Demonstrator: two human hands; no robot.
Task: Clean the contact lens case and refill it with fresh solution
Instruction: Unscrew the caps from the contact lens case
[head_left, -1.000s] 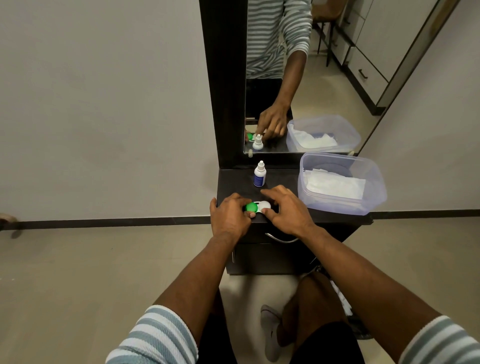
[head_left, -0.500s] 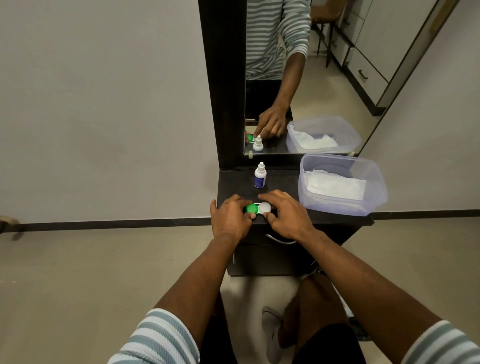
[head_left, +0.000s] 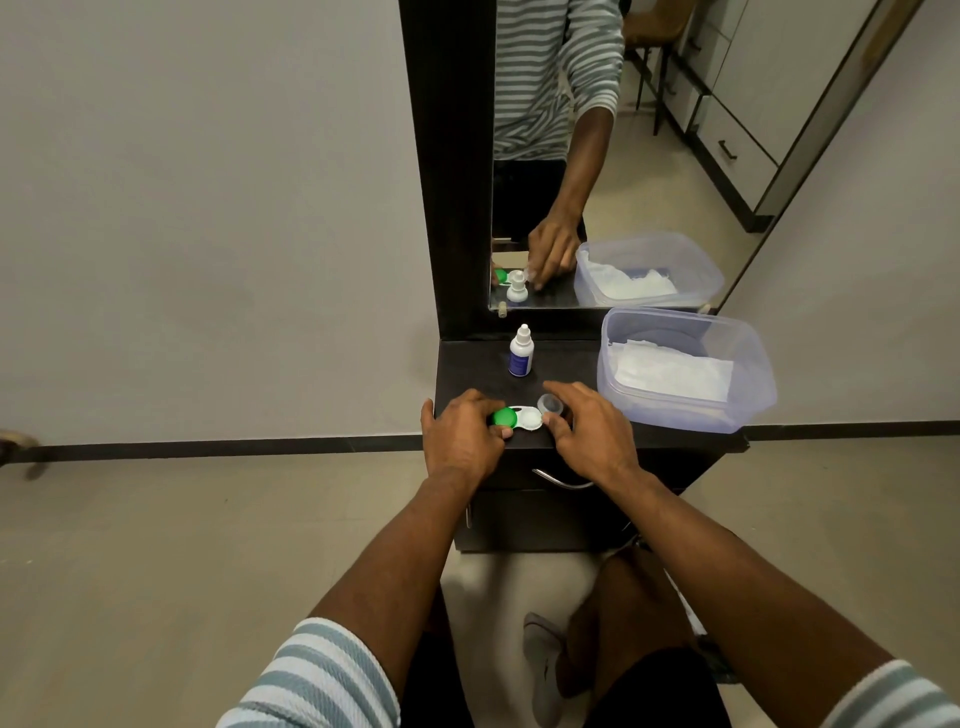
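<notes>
Since 0.5 s ago the right hand (head_left: 592, 436) has lifted the white cap off the case; the cap (head_left: 549, 403), translucent, now sits between right thumb and forefinger at about 1 o'clock from the open white well, fingers (head_left: 563, 388) clamped on it. Contact lens case (head_left: 519, 418) lies flat on the dark desk (head_left: 571, 364) near its front edge: green cap on the left well, right well open and showing white inside. Left hand (head_left: 462, 434) is at 9 o'clock of the case, thumb and fingers pinching the green-cap end, pressing it down to the desk. Solution bottle (head_left: 520, 351), white with a blue label and nozzle tip, stands upright at 12 o'clock from the case, apart from both hands, near the mirror (head_left: 649, 156) base. Clear plastic tub (head_left: 683, 369) sits at 2 o'clock from the case on the right side of the desk, white tissue (head_left: 675, 371) lying inside; the tub overhangs the desk's right edge slightly. Right hand is close to the tub's near-left corner, not touching as far as the view shows. Mirror reflects the bottle, the tub, the green cap and one hand. Drawer handle (head_left: 563, 480) shows below the desk front, under the right wrist. Both sleeves striped, forearms bare.
</notes>
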